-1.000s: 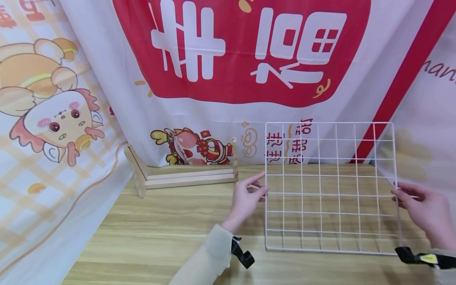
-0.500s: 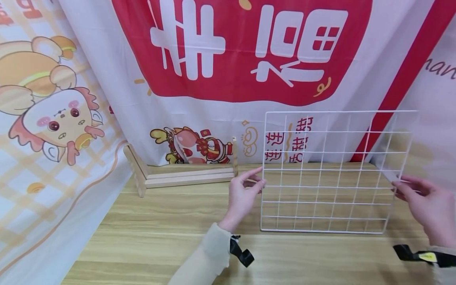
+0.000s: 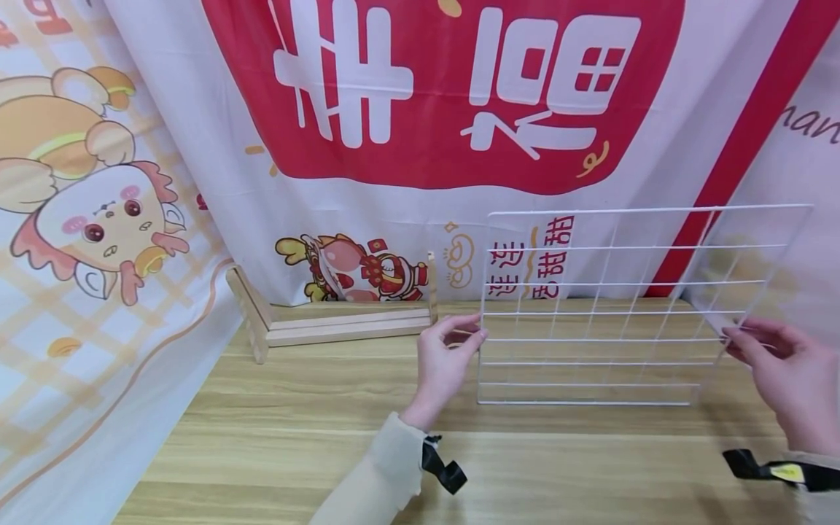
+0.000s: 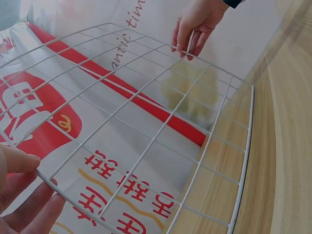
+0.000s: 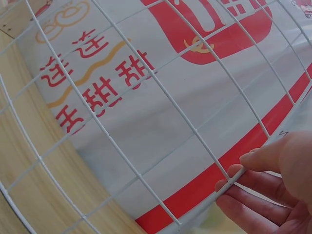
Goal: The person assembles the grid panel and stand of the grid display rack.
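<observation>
Nearest us, the sleeves come in over the bare front of the desk, each wrist wearing a black strap. Beyond them, we find the left hand at one side of a white wire grid, its thumb and fingers pinching the edge wire. The right hand holds the opposite side the same way: in its wrist view we see the thumb on one face and fingers curled behind the rod.

The grid spans the gap between the hands above the right part of the desk, tilted rather than lying flat. We cannot tell whether its lower edge touches the wood.

We judge the step in hand to be holding and angling the grid with both hands. The next move, as we read it, calls for both pinches to stay matched and the two sides to travel together, since a lag on either side could twist the panel or swing its lower edge.

Farther back on the left, a wooden frame stands on the desk, apart from the grid and untouched. Behind everything, we see a printed cloth hanging.
</observation>
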A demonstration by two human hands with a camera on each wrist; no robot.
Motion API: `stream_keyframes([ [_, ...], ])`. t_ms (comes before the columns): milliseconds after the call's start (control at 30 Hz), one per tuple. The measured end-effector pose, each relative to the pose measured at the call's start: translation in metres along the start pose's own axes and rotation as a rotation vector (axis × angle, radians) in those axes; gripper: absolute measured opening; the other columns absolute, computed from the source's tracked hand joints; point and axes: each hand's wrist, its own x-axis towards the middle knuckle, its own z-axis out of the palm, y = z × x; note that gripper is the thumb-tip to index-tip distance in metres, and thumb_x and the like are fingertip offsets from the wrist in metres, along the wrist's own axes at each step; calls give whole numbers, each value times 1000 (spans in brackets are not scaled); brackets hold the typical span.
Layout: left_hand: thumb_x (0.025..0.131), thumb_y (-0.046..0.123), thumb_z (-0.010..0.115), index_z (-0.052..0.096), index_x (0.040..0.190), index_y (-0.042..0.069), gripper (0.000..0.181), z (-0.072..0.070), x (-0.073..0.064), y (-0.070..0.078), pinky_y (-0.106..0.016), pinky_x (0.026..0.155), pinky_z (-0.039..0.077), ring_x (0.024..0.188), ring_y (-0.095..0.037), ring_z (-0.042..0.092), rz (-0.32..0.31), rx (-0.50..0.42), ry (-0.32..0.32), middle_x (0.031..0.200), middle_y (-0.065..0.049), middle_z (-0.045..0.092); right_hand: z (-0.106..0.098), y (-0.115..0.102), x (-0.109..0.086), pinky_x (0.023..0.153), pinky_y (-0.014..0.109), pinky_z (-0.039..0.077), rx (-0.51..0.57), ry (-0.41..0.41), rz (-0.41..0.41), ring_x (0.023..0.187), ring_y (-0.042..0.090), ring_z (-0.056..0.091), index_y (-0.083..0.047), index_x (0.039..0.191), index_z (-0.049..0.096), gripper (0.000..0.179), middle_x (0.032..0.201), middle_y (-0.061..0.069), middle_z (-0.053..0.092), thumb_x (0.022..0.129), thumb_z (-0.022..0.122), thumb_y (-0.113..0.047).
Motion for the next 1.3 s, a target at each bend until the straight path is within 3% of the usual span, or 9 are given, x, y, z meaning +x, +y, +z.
stream_keyframes([
  [233,86,6,82,77,104,9,19,-2,-3,-4,-32,74,63,86,-33,69,28,0,-7,96,2,74,-1,0,-5,64,14,56,150,9,-2,71,-1,70,-15,96,73,21,88,-14,72,93,70,5],
  [433,87,6,81,76,103,8,17,-2,-5,-7,-34,73,63,84,-25,70,52,10,-10,97,4,73,-5,-11,-12,64,4,49,-44,66,7,73,-12,63,-30,99,75,25,83,-27,68,94,73,-6],
  [533,87,6,81,76,103,8,17,-1,-6,-7,-34,72,63,83,-21,69,51,9,-11,98,4,73,-6,-22,-16,66,1,44,-33,102,-14,76,-13,63,-29,105,78,32,83,-28,69,91,74,0],
  [700,87,5,80,76,103,5,17,-2,-6,-7,-34,72,63,85,-28,70,57,5,-10,98,4,73,-2,-44,-23,73,-1,43,-26,123,-57,82,-13,63,-23,113,78,35,88,-28,69,90,74,3],
  [900,88,5,80,75,104,1,17,-2,-6,-5,-33,72,63,85,-29,70,62,0,-19,99,2,73,4,-69,-33,77,-2,42,-108,29,-97,91,-14,59,-17,134,68,41,99,-32,64,95,72,-5],
  [1000,88,6,80,76,103,4,16,-2,-6,-5,-32,72,63,85,-28,69,60,4,-21,99,1,73,11,-79,-38,77,-2,43,-162,-34,-120,93,-14,59,-13,140,63,46,104,-32,62,95,73,-10],
  [1133,88,6,80,76,103,8,16,-3,-6,-5,-33,73,63,85,-25,69,57,9,-21,100,2,73,21,-87,-42,77,-1,44,-228,-81,-136,94,-14,59,-13,143,60,51,110,-28,64,95,76,-17],
  [1300,88,5,80,76,103,5,16,-3,-7,-4,-33,72,63,84,-20,70,59,4,-20,100,2,73,29,-89,-41,77,2,46,-234,-129,-122,95,-13,61,-18,144,60,54,118,-21,68,93,78,-24],
])
